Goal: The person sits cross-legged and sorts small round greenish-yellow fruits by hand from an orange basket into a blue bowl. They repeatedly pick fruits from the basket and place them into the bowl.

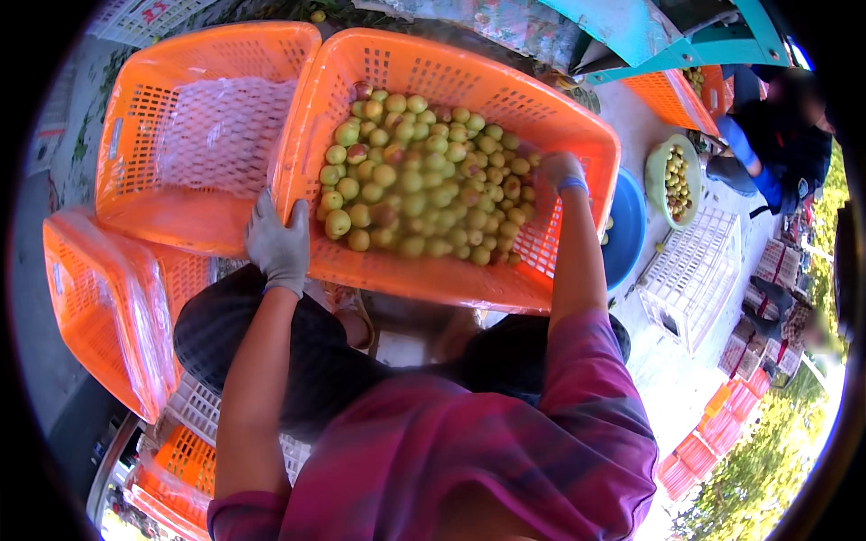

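Observation:
A large orange plastic crate [433,54] lies before me, tilted, holding a pile of small round green fruit [413,179], some with red-brown patches, that look like jujubes. My left hand [277,242], in a grey glove, grips the near left corner of this crate, where its rim meets the neighbouring one. The thumb lies along the inner side. To the left stands a second orange crate [196,51] with white foam netting [220,135] and clear film inside. My right hand [563,170], gloved too, reaches in at the right end beside the fruit; its fingers are partly hidden.
Nested orange crates [101,304] wrapped in film stand at left. On the right are a blue basin [626,230], a pale green basin [656,166] of fruit and a white plastic crate [690,264]. A person [778,142] sits beyond. A teal metal frame [676,57] overhangs the far side.

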`<act>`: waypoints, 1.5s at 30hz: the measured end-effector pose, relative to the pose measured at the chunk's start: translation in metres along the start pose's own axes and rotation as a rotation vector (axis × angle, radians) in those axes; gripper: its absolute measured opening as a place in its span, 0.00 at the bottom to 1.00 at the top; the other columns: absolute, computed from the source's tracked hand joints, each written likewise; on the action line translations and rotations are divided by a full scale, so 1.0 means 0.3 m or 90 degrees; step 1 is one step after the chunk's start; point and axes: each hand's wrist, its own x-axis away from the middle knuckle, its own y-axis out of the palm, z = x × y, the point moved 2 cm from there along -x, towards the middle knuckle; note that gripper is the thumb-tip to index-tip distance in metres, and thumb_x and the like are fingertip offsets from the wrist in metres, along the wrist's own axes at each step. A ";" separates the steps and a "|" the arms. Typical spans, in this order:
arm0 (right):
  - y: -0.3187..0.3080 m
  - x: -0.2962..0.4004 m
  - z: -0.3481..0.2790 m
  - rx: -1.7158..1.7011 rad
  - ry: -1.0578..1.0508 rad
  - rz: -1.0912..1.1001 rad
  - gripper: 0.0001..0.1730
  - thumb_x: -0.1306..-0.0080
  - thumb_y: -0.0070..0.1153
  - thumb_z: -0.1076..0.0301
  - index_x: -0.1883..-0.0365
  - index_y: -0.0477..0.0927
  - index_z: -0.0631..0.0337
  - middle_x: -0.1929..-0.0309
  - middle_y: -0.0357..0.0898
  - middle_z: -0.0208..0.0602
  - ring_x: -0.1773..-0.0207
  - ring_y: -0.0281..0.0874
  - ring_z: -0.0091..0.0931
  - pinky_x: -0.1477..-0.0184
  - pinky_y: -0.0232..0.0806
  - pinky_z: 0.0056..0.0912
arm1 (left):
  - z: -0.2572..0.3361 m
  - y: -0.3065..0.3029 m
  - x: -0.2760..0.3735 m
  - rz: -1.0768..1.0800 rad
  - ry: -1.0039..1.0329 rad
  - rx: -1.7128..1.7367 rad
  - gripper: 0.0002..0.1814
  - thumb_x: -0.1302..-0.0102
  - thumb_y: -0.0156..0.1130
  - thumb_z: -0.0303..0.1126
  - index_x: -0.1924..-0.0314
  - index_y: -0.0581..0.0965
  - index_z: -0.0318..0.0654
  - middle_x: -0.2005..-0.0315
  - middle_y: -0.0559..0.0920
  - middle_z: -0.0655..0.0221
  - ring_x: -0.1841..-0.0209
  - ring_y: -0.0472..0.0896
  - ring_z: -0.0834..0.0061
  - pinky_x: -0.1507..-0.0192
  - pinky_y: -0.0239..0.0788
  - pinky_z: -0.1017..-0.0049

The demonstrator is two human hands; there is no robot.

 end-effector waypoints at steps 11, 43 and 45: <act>0.137 0.324 -0.195 -0.033 0.037 -0.198 0.19 0.40 0.55 0.64 0.51 0.79 0.61 0.54 0.83 0.50 0.51 0.82 0.43 0.48 0.74 0.44 | -0.002 0.002 0.016 0.003 0.007 -0.012 0.30 0.42 0.66 0.49 0.47 0.74 0.36 0.59 0.81 0.54 0.56 0.79 0.51 0.53 0.70 0.57; -0.471 0.232 -1.333 0.163 -0.419 0.262 0.12 0.36 0.49 0.65 0.62 0.84 0.54 0.66 0.82 0.46 0.61 0.82 0.38 0.59 0.74 0.44 | -0.036 0.012 0.003 -0.029 -0.049 0.053 0.29 0.43 0.65 0.49 0.46 0.73 0.40 0.57 0.81 0.57 0.53 0.79 0.54 0.49 0.68 0.58; -0.311 -0.117 -1.309 0.018 -0.299 0.081 0.15 0.36 0.48 0.64 0.58 0.85 0.54 0.57 0.84 0.45 0.52 0.83 0.39 0.51 0.75 0.40 | 0.007 0.004 -0.001 -0.012 -0.015 0.086 0.29 0.43 0.65 0.48 0.46 0.73 0.40 0.57 0.81 0.57 0.54 0.79 0.54 0.49 0.68 0.58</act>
